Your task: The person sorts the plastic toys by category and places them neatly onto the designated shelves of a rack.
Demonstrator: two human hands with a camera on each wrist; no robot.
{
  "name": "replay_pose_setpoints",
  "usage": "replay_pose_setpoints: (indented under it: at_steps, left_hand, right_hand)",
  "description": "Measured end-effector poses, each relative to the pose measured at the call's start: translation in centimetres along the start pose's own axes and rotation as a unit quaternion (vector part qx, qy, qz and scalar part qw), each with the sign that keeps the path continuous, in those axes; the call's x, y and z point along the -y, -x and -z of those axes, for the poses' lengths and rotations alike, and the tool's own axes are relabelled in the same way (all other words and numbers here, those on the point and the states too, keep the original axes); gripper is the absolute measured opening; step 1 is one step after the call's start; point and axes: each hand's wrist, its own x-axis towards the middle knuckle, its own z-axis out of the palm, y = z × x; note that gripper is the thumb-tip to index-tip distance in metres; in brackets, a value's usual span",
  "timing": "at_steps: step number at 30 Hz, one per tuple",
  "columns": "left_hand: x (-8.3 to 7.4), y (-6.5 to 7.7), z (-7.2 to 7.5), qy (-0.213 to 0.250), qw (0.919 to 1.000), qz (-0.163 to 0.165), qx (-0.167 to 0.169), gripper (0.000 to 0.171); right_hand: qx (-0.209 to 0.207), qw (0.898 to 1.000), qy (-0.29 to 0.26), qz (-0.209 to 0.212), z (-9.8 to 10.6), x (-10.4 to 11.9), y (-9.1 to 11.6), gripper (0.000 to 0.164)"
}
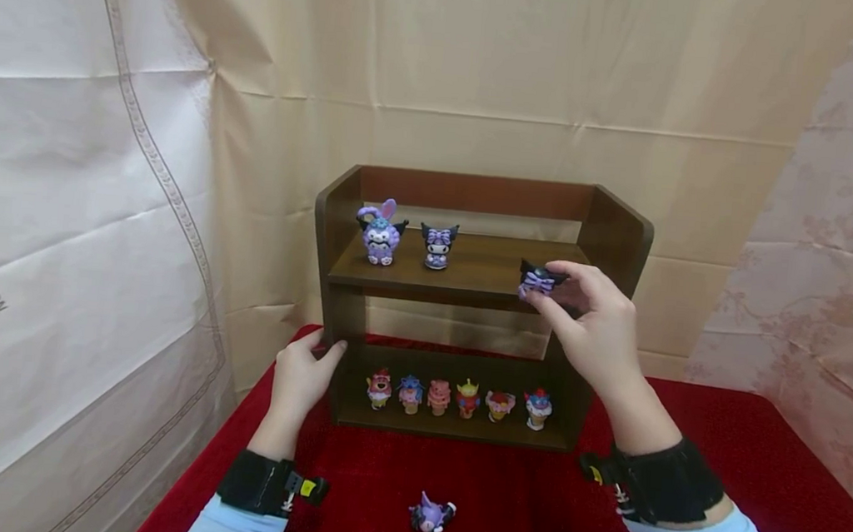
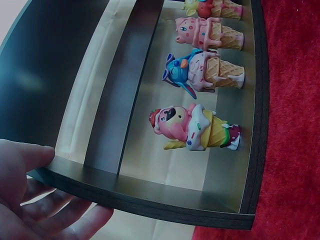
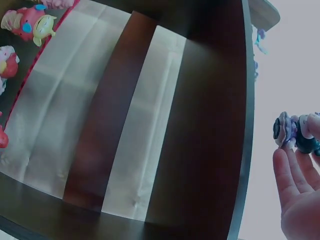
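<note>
My right hand [image 1: 602, 322] pinches a small black and purple figurine [image 1: 536, 281] between thumb and fingers, at the front of the upper shelf's right end. In the right wrist view this figurine [image 3: 295, 131] appears sideways at the right edge, apart from the shelf board. With my left hand [image 1: 303, 377] I grip the left side panel of the brown wooden shelf [image 1: 454, 292], thumb on the inner side and fingers outside, as the left wrist view shows. On the upper shelf stand a purple figurine with rabbit ears [image 1: 381, 233] and a black-eared figurine with a bow [image 1: 439, 246].
Several ice-cream-cone figurines [image 1: 468, 399] stand in a row on the lower shelf. Another purple and black figurine [image 1: 432, 515] lies on the red cloth [image 1: 513, 507] in front of the shelf. Beige fabric [image 1: 487, 70] hangs behind, with a pale printed sheet [image 1: 61, 229] at left.
</note>
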Motion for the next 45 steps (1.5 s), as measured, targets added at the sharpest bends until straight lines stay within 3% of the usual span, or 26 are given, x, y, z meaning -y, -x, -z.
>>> replay_pose_setpoints:
  at_steps: [11,21,32,45]
  left_hand:
    - [0.1,0.1,0.0,-0.002,1.0,0.001,-0.002,0.032]
    - [0.1,0.0,-0.1,-0.003,1.0,0.0,0.002,0.033]
    - [0.2,-0.1,-0.1,-0.008,0.9999,-0.007,-0.004,0.034]
    - [0.1,0.0,0.1,-0.004,1.0,0.0,0.003,0.035]
  right_hand:
    - [0.076,0.987,-0.04,-0.138,-1.2,-2.5,-2.8,0.038]
    - [0.137,0.962,-0.077,-0.221,-2.1,-3.6,-4.3,0.037]
    - [0.177,0.951,-0.045,-0.251,-3.1,-4.1,-5.5,0.056]
    - [0.204,0.941,-0.033,-0.267,-4.3,-4.2,-6.3,0.045]
